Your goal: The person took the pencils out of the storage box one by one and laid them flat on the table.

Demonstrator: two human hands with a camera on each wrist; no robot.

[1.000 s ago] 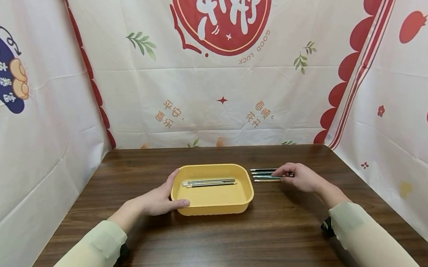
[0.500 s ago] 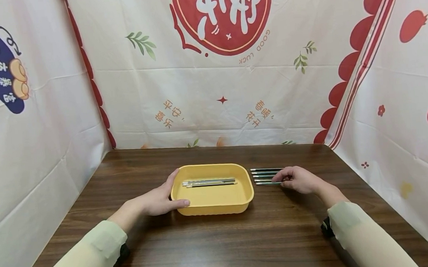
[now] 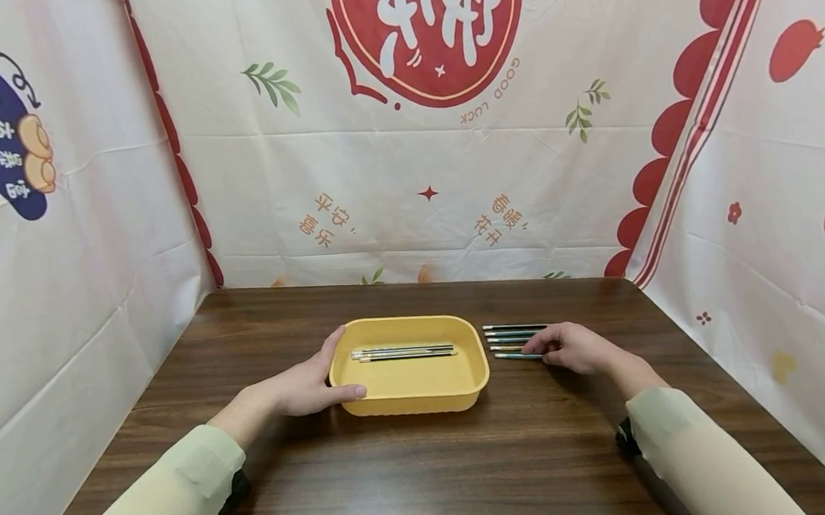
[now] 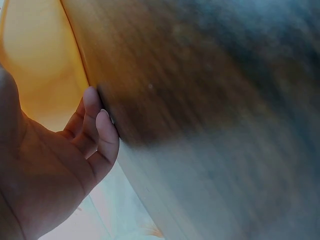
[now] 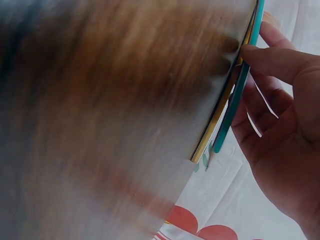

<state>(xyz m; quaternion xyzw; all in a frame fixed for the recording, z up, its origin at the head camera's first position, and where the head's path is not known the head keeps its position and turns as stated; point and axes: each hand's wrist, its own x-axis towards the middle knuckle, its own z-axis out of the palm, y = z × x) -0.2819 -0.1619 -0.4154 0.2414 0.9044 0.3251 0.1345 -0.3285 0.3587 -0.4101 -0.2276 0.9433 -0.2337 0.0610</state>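
Observation:
My left hand (image 3: 305,386) grips the left end of a yellow plastic bin (image 3: 408,405), its thumb over the near rim and its fingers along the outer wall. Inside the bin lie several pencils (image 3: 405,352), side by side. To the right, my right hand (image 3: 575,348) pinches a green pencil (image 3: 513,356) between thumb and fingers, low over the table and in front of a row of pencils (image 3: 511,333). In the right wrist view the green pencil (image 5: 234,107) crosses close beside a yellow pencil (image 5: 212,125). My palm hides part of the row's right ends.
The brown wooden table (image 3: 428,480) runs back to a white printed cloth (image 3: 377,164). More cloth hangs on the left and right. The bin stands between my hands, a short gap from the row of pencils.
My right hand has drawn the green pencil slightly toward me, from over the row to its near side. The left hand and the bin have stayed put.

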